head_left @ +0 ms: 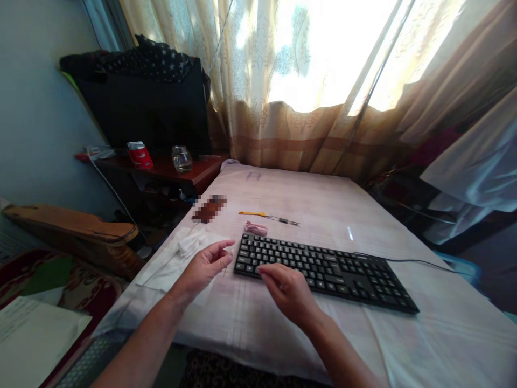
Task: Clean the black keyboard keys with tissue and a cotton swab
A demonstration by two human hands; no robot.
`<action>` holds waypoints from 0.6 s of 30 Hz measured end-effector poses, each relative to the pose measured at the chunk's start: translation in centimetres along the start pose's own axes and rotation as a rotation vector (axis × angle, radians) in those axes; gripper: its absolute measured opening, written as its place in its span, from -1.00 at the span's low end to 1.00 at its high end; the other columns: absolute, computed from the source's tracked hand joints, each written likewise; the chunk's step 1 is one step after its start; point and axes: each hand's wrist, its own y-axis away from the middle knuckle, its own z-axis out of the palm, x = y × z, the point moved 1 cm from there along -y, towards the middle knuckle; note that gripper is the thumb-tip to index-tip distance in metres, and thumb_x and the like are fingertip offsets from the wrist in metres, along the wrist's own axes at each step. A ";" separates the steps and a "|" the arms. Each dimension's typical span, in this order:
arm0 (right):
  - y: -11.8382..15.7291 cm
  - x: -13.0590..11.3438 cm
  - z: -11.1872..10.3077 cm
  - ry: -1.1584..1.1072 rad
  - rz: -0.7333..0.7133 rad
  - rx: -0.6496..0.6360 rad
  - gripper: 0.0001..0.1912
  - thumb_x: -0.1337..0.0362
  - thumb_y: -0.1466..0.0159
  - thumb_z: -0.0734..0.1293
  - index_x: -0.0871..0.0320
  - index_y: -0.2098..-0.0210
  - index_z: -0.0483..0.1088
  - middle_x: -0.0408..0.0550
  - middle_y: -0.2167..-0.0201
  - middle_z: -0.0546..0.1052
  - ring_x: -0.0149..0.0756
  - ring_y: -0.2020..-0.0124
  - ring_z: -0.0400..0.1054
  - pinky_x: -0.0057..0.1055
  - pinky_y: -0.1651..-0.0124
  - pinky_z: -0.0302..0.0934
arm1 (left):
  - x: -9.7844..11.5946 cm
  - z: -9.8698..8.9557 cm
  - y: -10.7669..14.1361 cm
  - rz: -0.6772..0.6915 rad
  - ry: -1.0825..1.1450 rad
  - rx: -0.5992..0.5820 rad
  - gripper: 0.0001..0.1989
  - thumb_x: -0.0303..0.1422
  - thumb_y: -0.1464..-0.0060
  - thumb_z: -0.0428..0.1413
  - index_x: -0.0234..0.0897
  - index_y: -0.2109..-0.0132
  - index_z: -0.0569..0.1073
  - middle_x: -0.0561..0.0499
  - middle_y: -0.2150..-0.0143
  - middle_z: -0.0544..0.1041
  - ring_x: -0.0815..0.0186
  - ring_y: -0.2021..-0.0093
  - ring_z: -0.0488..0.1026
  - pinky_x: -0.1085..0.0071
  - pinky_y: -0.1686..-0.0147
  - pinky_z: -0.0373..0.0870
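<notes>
A black computer keyboard (323, 269) lies on the pink-white cloth. My left hand (209, 262) hovers just left of its end, thumb and index finger apart with nothing seen between them. Over the keyboard's lower left edge, my right hand (287, 293) has its thumb and fingertips pressed together; whatever they may hold is hidden. Behind the keyboard lie a crumpled pink cloth (256, 228), a yellow-handled tool (252, 214) and a thin metal tool with a dark grip (284, 220). White tissue (191, 243) is spread beside my left hand.
A reddish-brown blurred object (210, 209) lies at the table's left side. The keyboard cable (420, 262) runs off to the right. A side stand carries a glass jar (181, 159), a red cup (140, 156) and a dark screen (149, 110). Curtains (258, 129) hang behind.
</notes>
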 end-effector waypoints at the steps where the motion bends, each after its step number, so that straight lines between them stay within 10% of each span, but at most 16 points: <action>1: -0.3 -0.6 0.8 -0.038 0.062 -0.021 -0.76 0.25 -0.32 0.25 0.07 0.18 0.57 -0.03 0.23 0.66 -0.19 0.21 0.56 -0.33 0.10 0.41 | 0.3 1.1 -0.1 -0.003 0.074 0.005 -0.48 -0.04 0.05 0.20 -0.27 0.01 0.55 0.00 0.32 0.57 0.32 0.34 0.44 0.37 0.26 0.39; 9: -1.3 -1.1 3.0 -0.500 0.472 -0.065 -0.71 0.13 -0.27 0.27 0.17 0.40 0.53 -0.10 0.50 0.57 -0.40 0.59 0.34 -0.49 0.50 0.23 | 1.9 5.2 -0.5 -0.039 0.330 0.006 -0.62 -0.09 0.16 0.33 -0.26 0.26 0.56 0.01 0.28 0.58 0.33 0.31 0.45 0.38 0.23 0.41; 18: -0.4 -0.4 0.6 -0.226 0.372 -0.027 -0.67 0.16 -0.32 0.25 0.11 0.47 0.53 -0.15 0.57 0.56 -0.40 0.58 0.35 -0.49 0.45 0.15 | 1.8 6.1 -0.5 -0.133 0.335 -0.017 -0.53 0.04 0.25 0.34 -0.29 0.39 0.53 0.09 0.51 0.45 0.41 0.47 0.33 0.49 0.47 0.29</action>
